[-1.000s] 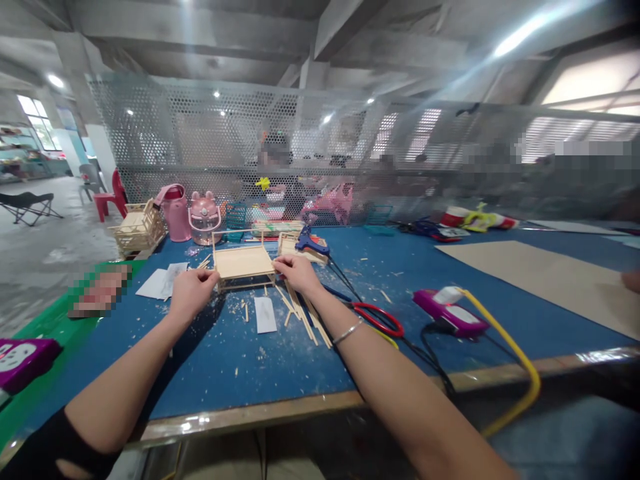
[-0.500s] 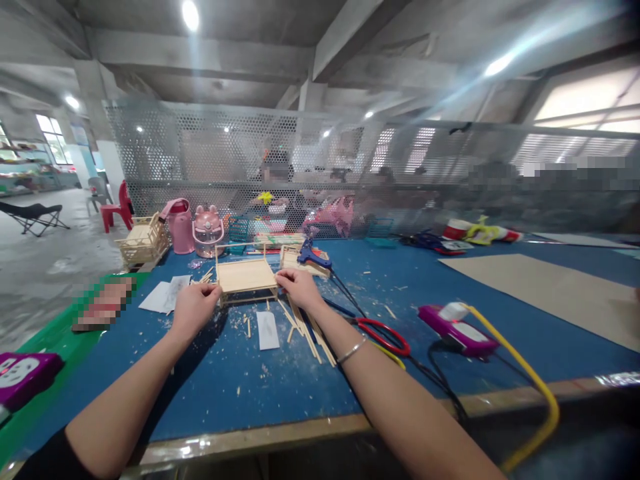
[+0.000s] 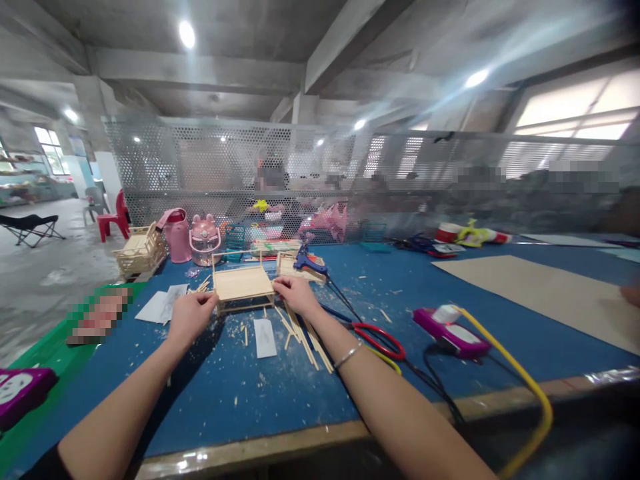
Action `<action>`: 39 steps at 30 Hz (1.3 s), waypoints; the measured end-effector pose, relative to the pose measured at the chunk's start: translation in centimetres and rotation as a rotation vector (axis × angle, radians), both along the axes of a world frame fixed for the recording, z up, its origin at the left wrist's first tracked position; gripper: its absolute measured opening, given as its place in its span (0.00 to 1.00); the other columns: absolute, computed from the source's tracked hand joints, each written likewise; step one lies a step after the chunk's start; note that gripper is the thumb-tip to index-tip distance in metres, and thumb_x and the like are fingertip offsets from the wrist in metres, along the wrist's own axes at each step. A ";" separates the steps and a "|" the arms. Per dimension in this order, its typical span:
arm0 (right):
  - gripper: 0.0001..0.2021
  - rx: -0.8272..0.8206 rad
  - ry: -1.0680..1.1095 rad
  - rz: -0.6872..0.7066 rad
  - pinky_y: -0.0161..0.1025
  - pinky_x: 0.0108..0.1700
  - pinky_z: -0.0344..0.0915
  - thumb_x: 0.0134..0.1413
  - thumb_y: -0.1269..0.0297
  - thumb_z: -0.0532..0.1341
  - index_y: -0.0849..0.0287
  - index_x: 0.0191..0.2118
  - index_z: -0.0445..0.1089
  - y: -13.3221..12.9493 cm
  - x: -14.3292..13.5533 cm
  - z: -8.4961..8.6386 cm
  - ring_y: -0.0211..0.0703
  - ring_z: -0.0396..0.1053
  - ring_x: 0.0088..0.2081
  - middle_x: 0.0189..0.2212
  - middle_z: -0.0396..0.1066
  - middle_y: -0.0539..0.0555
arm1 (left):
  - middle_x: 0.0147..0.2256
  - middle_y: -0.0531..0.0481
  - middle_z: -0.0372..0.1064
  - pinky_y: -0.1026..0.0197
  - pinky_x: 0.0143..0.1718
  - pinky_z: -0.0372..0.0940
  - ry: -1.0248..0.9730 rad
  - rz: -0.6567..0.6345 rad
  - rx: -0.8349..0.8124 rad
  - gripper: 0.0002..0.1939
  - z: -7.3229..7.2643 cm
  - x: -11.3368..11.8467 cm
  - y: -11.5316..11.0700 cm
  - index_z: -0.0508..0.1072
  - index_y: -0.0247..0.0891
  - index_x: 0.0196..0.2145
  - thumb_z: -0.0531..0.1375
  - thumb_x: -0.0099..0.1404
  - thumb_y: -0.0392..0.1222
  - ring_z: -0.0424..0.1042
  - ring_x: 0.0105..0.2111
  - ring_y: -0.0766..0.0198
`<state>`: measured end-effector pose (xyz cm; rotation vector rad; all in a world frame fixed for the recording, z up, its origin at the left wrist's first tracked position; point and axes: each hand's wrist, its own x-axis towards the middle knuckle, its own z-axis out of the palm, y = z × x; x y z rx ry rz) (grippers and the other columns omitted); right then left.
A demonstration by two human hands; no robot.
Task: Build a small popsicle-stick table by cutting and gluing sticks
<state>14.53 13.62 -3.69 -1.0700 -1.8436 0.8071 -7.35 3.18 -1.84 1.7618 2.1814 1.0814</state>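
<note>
A small wooden stick frame (image 3: 243, 283), like a miniature bed with a flat slatted top and thin rails, stands on the blue table. My left hand (image 3: 193, 313) pinches its left front corner between thumb and fingers. At the opposite end, my right hand (image 3: 296, 295) has its fingers closed on the right front corner. Loose wooden sticks (image 3: 305, 340) lie beneath and beside my right forearm. A white paper slip (image 3: 265, 338) lies in front of the frame. Just behind my right hand a blue glue gun (image 3: 310, 260) rests on another wooden piece (image 3: 287, 265).
Red-handled pliers (image 3: 383, 340) lie right of my forearm, near a purple power strip (image 3: 453, 333) with a yellow cable. A pink flask (image 3: 176, 237) and a pink bottle (image 3: 205, 241) stand at the back left. Brown cardboard (image 3: 530, 293) covers the right side; another person's hand (image 3: 631, 295) touches its edge.
The view has tilted up slightly, so the table things sit a little lower. Both my hands keep their hold on the frame. Another person's hand shows more at the right edge.
</note>
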 end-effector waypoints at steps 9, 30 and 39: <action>0.08 -0.005 0.006 -0.013 0.30 0.22 0.61 0.44 0.65 0.55 0.62 0.25 0.69 -0.5 -0.2 0.6 0.34 0.63 0.18 0.19 0.67 0.48 | 0.30 0.47 0.75 0.64 0.31 0.59 -0.002 0.006 0.049 0.16 -0.6 0.2 0.3 0.77 0.38 0.29 0.51 0.56 0.46 0.71 0.30 0.60; 0.09 0.161 -0.120 -0.049 0.33 0.29 0.54 0.44 0.64 0.54 0.62 0.21 0.67 -0.9 -0.3 1.0 0.36 0.59 0.22 0.16 0.63 0.48 | 0.28 0.47 0.75 0.65 0.29 0.57 -0.033 0.019 0.071 0.16 -0.9 0.1 0.5 0.76 0.36 0.29 0.52 0.55 0.46 0.70 0.29 0.62; 0.10 0.159 -0.087 -0.050 0.33 0.29 0.56 0.44 0.63 0.55 0.62 0.22 0.68 -0.7 -0.3 0.7 0.36 0.60 0.22 0.17 0.65 0.49 | 0.29 0.47 0.74 0.64 0.29 0.57 -0.007 0.044 0.097 0.16 -0.9 0.1 0.4 0.76 0.36 0.29 0.52 0.55 0.46 0.69 0.28 0.61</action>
